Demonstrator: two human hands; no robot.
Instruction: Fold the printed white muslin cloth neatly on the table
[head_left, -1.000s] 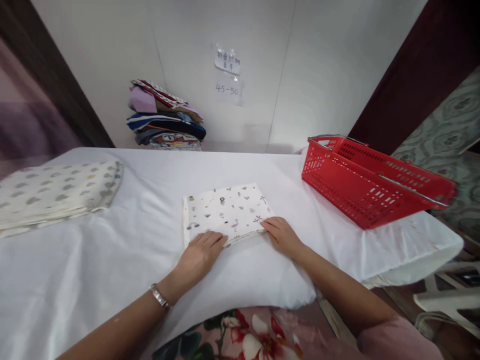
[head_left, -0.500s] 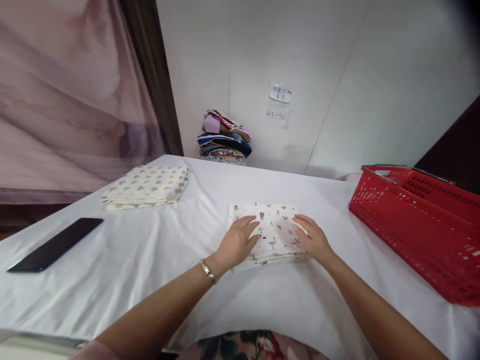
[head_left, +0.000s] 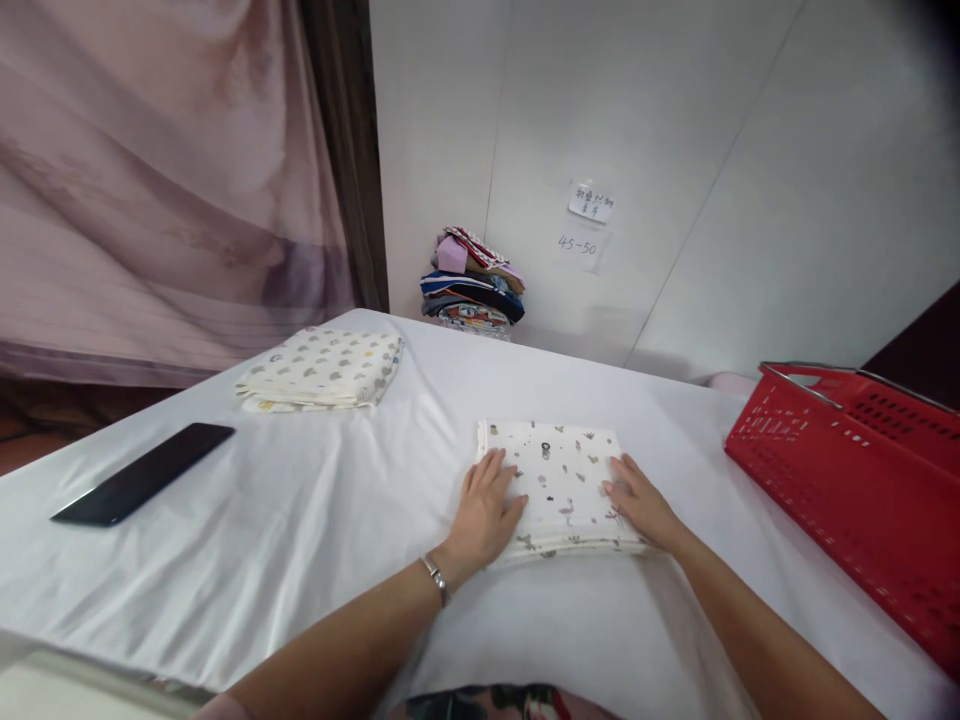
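In front of me on the white-covered table lies a folded white cloth printed with small plants and a flamingo. Its layered edge faces me. My left hand rests on its left side, fingers spread and flat, with a silver bracelet at the wrist. On the right edge lies my right hand, its fingers stretched out over the fabric. Neither hand grips the cloth. Farther off to the left sits another folded cloth, cream with grey heart-like shapes.
A black flat slab lies on the tablecloth at left. The red perforated basket with a metal handle stands at right. Beyond the table's far edge is a stack of folded fabrics by the wall, where paper notes hang.
The view has turned slightly left, so everything sits farther right in the picture. My left hand has settled flatter on the cloth's left side; the right hand stays at its right edge.
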